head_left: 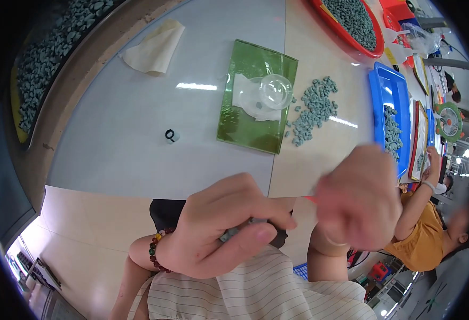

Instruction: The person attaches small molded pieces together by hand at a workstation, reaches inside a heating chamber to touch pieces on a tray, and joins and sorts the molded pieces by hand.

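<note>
My left hand (223,226), with a bead bracelet at the wrist, curls closed over several small blue-green stones (229,233) that show between its fingers and thumb. To its right, my right hand (358,197) is lifted near the table edge. It is blurred, but its fingers look curled together; what they hold, if anything, is hidden. A small red tip (312,199) shows beside it. Beyond the hands, a green glass plate (245,140) carries a white paper piece (243,92) and a small clear cup (277,92). Loose blue-green stones (314,109) lie right of the plate.
A blue tray (378,101) and a red basin (376,49) hold more stones. At far left is a dark container of stones (58,53). A beige cloth (155,49) and a small black ring-shaped thing (170,136) lie on the table. A co-worker (421,234) sits at right.
</note>
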Motion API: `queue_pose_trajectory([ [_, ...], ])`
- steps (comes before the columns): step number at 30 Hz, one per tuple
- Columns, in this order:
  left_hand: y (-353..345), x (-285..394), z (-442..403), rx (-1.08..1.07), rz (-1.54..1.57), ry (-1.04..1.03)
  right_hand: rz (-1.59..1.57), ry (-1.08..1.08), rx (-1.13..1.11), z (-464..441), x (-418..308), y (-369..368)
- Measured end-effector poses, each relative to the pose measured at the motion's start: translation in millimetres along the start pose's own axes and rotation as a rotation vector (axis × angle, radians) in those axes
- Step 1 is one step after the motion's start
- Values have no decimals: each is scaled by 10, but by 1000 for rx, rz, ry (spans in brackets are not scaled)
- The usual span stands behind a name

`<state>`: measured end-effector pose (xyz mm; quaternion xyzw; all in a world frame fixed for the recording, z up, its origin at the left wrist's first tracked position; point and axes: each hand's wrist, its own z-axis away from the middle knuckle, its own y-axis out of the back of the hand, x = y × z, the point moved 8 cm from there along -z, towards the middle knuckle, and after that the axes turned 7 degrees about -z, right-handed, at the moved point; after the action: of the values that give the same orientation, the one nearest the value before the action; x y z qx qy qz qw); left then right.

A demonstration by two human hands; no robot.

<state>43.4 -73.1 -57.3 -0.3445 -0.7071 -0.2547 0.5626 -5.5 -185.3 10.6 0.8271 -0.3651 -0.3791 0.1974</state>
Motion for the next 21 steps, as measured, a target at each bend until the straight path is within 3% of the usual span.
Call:
queue_pose_trajectory([
  [4,6,-12,53,75,54,69,235,74,13,-251,212,-92],
  [10,38,-117,189,50,246,158,271,147,-89,-345,195,-313],
  [16,83,-83,117,43,174,44,297,134,-106,-347,204,-313],
  [19,103,-114,158,95,421,224,123,-12,-57,-318,194,-206],
  [21,131,-94,140,123,367,117,-145,-127,-34,-213,157,-143],
])
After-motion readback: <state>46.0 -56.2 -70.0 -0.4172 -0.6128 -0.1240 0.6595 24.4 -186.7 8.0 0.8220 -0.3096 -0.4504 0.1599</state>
